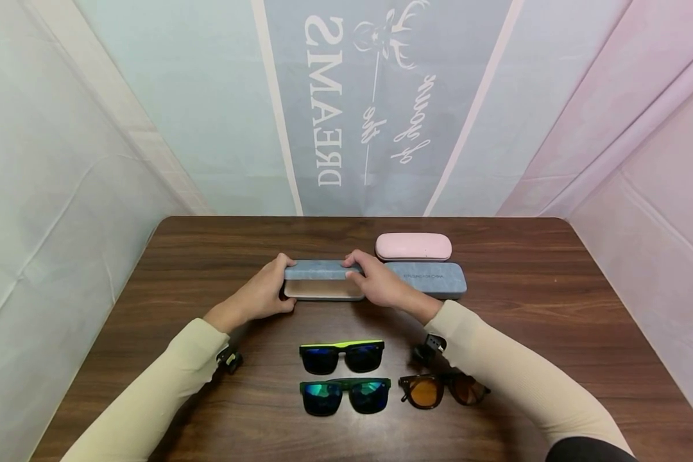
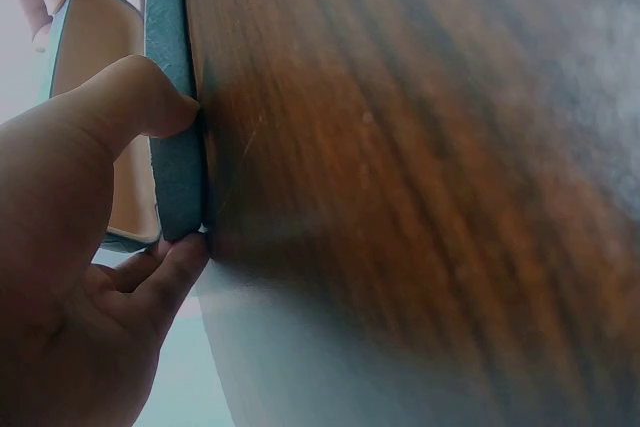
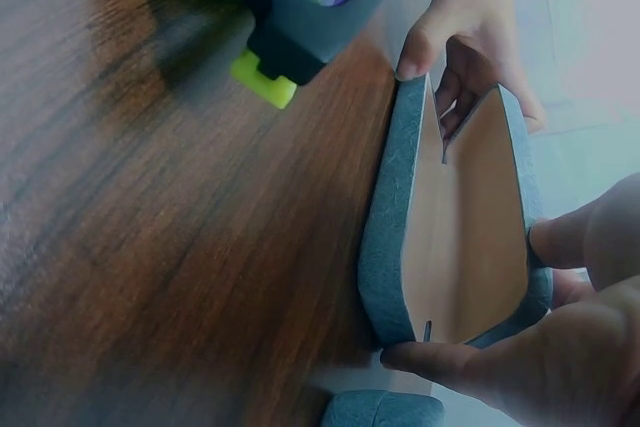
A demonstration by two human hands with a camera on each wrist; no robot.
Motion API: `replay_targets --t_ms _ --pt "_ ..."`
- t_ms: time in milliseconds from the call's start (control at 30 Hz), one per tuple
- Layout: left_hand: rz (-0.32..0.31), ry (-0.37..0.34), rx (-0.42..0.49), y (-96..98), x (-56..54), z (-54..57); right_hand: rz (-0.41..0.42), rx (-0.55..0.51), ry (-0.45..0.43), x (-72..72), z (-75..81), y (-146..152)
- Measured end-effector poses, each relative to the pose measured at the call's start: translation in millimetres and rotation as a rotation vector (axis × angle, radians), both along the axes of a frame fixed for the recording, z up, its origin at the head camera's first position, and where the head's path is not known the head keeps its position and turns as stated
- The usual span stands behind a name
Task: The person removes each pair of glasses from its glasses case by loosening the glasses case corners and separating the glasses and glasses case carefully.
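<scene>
A blue hinged glasses case [image 1: 319, 270] lies partly open on the table, its beige lining showing in all views. My left hand [image 1: 264, 290] grips its left end, with the thumb on the lower half's front edge in the left wrist view [image 2: 177, 172]. At the other end my right hand [image 1: 383, 282] holds the case with bent fingers; the right wrist view shows the thumb on the lid rim and a finger at the lower corner. Sunglasses with lime-green temples [image 1: 342, 357] lie in front of the case, folded or not I cannot tell.
Green-framed mirrored sunglasses [image 1: 345, 396] and brown-lensed tortoiseshell sunglasses [image 1: 426, 391] lie nearer the front edge. Right of the held case are a shut blue case [image 1: 433, 279] and, behind it, a pink case [image 1: 413, 246]. A fabric backdrop [image 1: 208, 128] stands behind the wooden table [image 1: 531, 308].
</scene>
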State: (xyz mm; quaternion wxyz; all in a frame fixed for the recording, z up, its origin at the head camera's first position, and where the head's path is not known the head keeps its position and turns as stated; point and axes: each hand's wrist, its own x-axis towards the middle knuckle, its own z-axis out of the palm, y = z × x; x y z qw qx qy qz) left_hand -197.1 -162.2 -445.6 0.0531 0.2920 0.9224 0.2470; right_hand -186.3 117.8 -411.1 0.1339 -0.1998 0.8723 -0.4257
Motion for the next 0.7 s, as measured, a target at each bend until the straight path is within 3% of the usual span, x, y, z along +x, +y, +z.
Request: replay_targets --t_ms 333,600,700 --pt "0.005 -0.01 0.002 0.0 0.6 -0.1 0.004 0.006 -0.021 -0.4 1.2 0" --pt "-0.019 -0.002 0.016 -1.4 1.1 -0.7 0.088 0.107 0.118 4.3 -8.5 2" --pt "-0.023 -0.003 0.022 -1.5 0.8 -0.3 0.089 0.093 0.148 5.0 -10.6 2"
